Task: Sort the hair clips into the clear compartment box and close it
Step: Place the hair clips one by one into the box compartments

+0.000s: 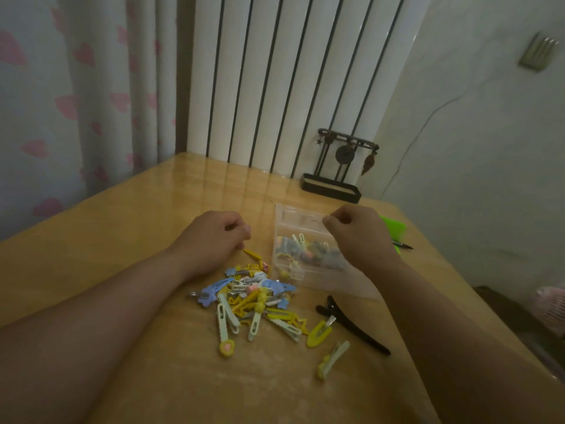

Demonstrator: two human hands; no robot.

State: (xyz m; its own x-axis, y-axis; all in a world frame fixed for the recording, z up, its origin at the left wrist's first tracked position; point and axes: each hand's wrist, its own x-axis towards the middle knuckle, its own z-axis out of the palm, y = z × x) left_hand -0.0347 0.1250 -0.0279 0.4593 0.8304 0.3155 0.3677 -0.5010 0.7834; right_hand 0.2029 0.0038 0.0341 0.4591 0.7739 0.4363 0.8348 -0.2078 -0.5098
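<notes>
1. Left hand (214, 237): fingers curled inward toward the palm above a yellow clip (253, 255), which lies on the table at the hand's 4 o'clock. Whether the fingertips pinch anything cannot be told.
2. Right hand (356, 237): fingers bunched in a loose fist over the far right part of the clear compartment box (293, 221). Any clip inside the fist is hidden.
3. The box sits open at 1 o'clock from the pile of hair clips (253, 298); its lid (345, 283) lies flat toward the viewer. One middle compartment already holds mixed clips; the far compartments look empty.
4. The pile, blue, yellow and pale green, lies between the forearms on the wooden table (122, 228). Strays: a yellow snap clip (318, 333) and a pale clip (333, 359) at 5 o'clock of the pile, a black clip (351, 327) at 4 o'clock.
5. Step judged in hand: dropping a clip into a compartment. Done well, one clip is released low over its cell and colours stay separate, with nothing resting on the rim so the lid can shut.
</notes>
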